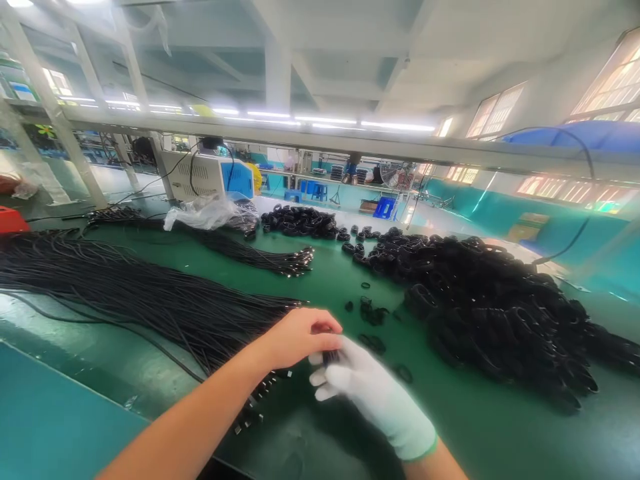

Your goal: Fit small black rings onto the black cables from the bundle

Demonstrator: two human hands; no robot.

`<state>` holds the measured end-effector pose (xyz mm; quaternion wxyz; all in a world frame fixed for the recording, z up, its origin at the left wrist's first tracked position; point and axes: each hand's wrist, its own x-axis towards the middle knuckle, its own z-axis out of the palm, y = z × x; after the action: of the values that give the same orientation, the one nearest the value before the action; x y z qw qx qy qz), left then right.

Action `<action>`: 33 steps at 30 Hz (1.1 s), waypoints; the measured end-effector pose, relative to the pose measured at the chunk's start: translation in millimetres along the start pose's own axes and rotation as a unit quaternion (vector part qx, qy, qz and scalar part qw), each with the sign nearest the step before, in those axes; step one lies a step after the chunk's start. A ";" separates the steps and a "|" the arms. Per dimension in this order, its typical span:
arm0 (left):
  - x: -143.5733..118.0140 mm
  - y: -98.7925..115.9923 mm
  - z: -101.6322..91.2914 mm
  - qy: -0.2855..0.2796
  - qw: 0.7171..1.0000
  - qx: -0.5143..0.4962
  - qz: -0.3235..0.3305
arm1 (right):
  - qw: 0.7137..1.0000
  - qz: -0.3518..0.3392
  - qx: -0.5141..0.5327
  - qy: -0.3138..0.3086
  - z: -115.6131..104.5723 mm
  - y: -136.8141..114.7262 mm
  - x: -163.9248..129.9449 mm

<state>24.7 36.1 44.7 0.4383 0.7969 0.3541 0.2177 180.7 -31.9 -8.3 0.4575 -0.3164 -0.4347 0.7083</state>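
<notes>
Head view, first voice: Where is the small black part (331, 357)?
Second voice: Low centre above the green tabletop (475, 427), pinched between both sets of fingers: bare left hand (300, 337) over it, gloved right hand (373, 393) beneath, cable bundle (150, 300) lying leftward. Its long axis cannot be told.

Bright overhead strip lights, blurred, edges warped

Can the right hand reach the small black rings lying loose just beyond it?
Probably yes. The gloved right hand is close to the loose rings, with only bare green table between, though its fingers already hold a small black part.
</notes>
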 end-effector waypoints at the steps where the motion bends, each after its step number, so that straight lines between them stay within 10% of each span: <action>1: -1.2 1.3 1.6 0.036 0.999 0.013 0.003 | 1.000 -0.001 -0.014 -0.001 -1.8 -1.1 -0.7; 4: -10.7 1.7 7.0 0.138 0.990 -0.020 -0.031 | 1.000 0.005 0.025 -0.007 -4.8 -3.4 -2.1; 8: -27.4 -7.3 21.7 0.077 0.975 -0.170 -0.121 | 0.999 0.000 0.030 -0.022 1.3 -4.0 -1.6; 14: -31.8 -14.4 36.8 0.058 0.949 -0.299 -0.084 | 0.999 0.007 0.045 -0.020 7.1 4.1 0.0; 24: -39.0 -15.6 32.9 0.195 0.976 0.096 0.034 | 0.999 0.044 -0.017 0.000 10.3 -1.3 -3.5; 33: -22.3 -14.8 32.8 0.223 0.972 0.074 0.022 | 0.994 0.024 0.099 -0.038 3.6 9.4 0.0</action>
<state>26.1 6.8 14.1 0.2829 0.7662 0.4403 0.3727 174.1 -35.0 -15.3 0.4521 -0.2528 -0.3722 0.7701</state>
